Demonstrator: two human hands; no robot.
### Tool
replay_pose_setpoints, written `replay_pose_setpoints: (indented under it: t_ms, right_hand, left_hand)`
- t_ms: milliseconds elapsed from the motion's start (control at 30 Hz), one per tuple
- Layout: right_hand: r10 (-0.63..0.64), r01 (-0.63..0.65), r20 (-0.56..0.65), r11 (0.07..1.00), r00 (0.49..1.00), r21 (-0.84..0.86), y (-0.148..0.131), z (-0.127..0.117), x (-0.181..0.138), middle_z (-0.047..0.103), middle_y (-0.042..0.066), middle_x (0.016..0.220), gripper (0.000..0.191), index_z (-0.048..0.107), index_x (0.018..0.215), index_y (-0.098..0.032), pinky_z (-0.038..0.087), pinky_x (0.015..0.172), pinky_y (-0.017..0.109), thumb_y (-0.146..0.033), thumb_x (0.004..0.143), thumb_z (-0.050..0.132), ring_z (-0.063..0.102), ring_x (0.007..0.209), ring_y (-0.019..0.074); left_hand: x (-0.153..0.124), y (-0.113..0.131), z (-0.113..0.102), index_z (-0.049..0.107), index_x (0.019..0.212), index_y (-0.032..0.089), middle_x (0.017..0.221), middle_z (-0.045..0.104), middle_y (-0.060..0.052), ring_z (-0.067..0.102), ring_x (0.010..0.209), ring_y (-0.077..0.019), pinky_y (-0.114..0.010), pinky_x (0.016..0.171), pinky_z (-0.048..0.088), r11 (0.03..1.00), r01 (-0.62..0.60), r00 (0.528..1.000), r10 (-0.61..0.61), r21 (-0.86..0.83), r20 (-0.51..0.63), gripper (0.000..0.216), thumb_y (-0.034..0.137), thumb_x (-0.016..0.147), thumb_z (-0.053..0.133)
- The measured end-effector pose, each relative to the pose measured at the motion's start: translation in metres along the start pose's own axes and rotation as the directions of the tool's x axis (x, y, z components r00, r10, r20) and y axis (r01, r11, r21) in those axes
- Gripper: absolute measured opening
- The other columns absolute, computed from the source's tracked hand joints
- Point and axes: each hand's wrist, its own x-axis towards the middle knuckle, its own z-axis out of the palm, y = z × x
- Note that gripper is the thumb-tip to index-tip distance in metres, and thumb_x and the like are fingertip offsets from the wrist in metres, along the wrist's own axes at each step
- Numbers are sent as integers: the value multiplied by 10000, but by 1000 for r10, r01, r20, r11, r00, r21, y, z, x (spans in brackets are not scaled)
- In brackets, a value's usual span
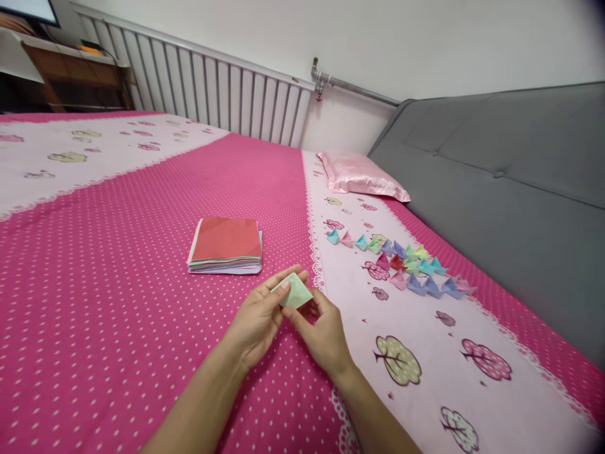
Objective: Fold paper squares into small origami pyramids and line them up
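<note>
Risk here is a crooked crease or the pale green paper [293,292] slipping out, I'd judge — it's pinched in mid-air just above the bed [118,302] with no firm backing, by the fingertips of both the left hand [258,321] and the right hand [321,334], each closed on it. The piece is small, light mint green, partly folded into a flat angular shape with one corner pointing right, held over the pink dotted middle of the bed near its front edge — the stack of coloured paper [225,246] lies just behind it and the row of folded paper pieces [401,265] sits on the lighter strip toward the right edge.
</note>
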Motion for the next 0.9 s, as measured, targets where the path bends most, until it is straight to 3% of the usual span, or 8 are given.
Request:
replay_pose_setpoints:
  t_ms: [300,500,667,900]
  right_hand:
    - [4,-8,47,997,999,82,-2,-3,1,641,19,713,239,651,831,-136,422,577,244,-354,754,591,554,633,142]
    - [82,-90,55,983,995,159,2,-5,2,627,20,635,238,652,777,-118,427,539,244,-348,724,624,543,572,132]
    - [122,-146,105,954,987,262,3,-4,3,645,24,695,224,648,802,-132,454,571,256,-339,719,628,558,582,126]
    - [105,-128,131,974,986,187,7,-5,4,609,5,630,210,646,788,-122,408,537,235,-322,731,620,519,542,109]
  left_hand:
    - [1,-1,-1,621,1041,186,1085,630,-70,578,820,-113,-228,784,423,996,-2,1000,2,88,-3,308,277,747,606]
    - [4,-5,-8,662,941,136,786,685,-61,578,687,-126,-228,677,422,954,-63,991,95,294,-95,314,301,674,672]
    - [5,-6,-12,690,798,105,700,674,-66,555,604,-129,-241,621,414,923,-47,991,89,381,-95,274,342,660,674]
    - [4,-6,-12,695,731,108,630,652,-49,532,582,-117,-237,613,396,926,-34,989,86,376,-123,236,335,674,658]
